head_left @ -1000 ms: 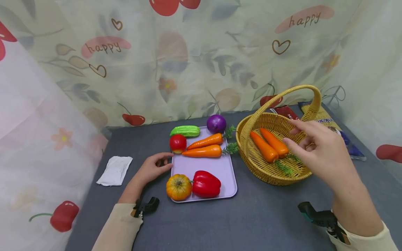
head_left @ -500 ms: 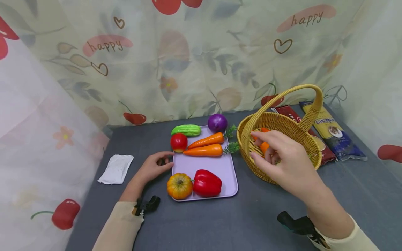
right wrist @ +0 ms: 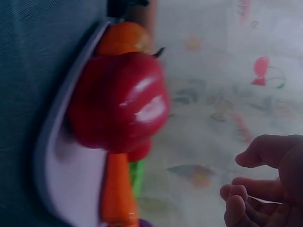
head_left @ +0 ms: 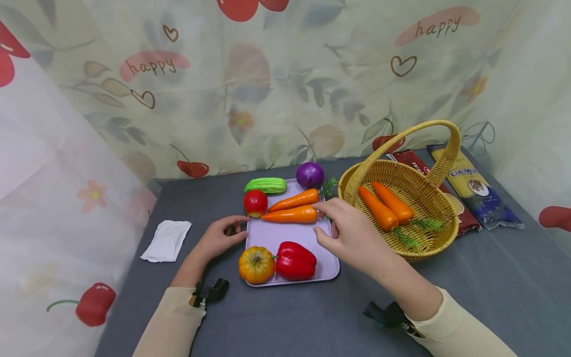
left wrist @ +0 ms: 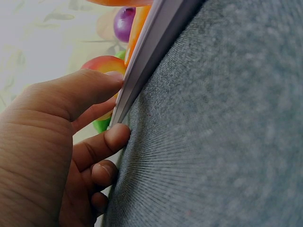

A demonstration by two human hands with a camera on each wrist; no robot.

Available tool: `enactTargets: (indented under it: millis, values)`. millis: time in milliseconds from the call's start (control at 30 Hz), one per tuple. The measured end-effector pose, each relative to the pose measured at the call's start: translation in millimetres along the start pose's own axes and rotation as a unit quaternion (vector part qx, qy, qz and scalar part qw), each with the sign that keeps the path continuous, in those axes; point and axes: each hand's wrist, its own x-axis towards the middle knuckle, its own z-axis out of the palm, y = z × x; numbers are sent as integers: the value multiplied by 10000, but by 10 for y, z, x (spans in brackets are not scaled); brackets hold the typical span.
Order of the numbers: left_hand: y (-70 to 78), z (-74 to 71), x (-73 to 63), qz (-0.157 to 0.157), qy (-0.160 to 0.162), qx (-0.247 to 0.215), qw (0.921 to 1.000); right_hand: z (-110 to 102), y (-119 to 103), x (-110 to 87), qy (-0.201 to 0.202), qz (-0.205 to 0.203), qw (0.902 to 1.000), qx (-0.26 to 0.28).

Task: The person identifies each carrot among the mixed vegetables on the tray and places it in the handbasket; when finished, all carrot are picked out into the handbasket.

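Note:
My left hand (head_left: 223, 240) rests at the left side of a lilac tray (head_left: 267, 235), thumb and fingertips touching its rim (left wrist: 135, 71). Over the tray's right edge hovers my right hand (head_left: 352, 235), thumb and index finger apart with nothing between them. Its index fingertip overlaps the leafy end of the front orange carrot (head_left: 290, 215) in the head view. A second carrot (head_left: 294, 200) lies just behind. Also on the tray are a red pepper (head_left: 295, 261), a small orange pumpkin (head_left: 256, 265), a red round fruit (head_left: 256, 203), a green ridged cucumber-like vegetable (head_left: 265, 185) and a purple onion (head_left: 310, 175).
A wicker basket (head_left: 428, 248) with a tall handle stands right of the tray, holding two carrots (head_left: 385, 206). Behind it lie a red packet (head_left: 410, 161) and a blue and gold bag (head_left: 479, 188). A white packet (head_left: 166, 241) lies at the left on the grey table.
My right hand has moved left from above the basket, across its near side, to the tray's right edge by the carrots. My left hand has stayed at the tray's rim.

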Motion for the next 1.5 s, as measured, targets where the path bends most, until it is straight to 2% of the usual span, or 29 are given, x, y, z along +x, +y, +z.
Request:
enactTargets:
  millis: [300,533,633,767,1033,1267,1500]
  values:
    - [-1,11,0,18,-12,3,10000,535,359,153,-799,908,9927,-16]
    - [6,4,-1,60,-3,42,10000,713,558,162,-1119,1202,9862,222]
    - [12,5,-1,61,8,61,10000,724,578,160,-1188,1296,9844,80]
    - [17,7,-2,44,38,76,10000,725,566,153,-1207,1293,9835,-388]
    - [18,15,-2,-12,45,143,9999,743,547,139,-1410,1304,9752,-1103]
    - [26,21,-4,-60,59,136,9999,716,526,131,-1307,1215,9777,-1108]
    - [10,35,2,-37,61,151,9999,435,232,113,-1060,1334,9822,-788]
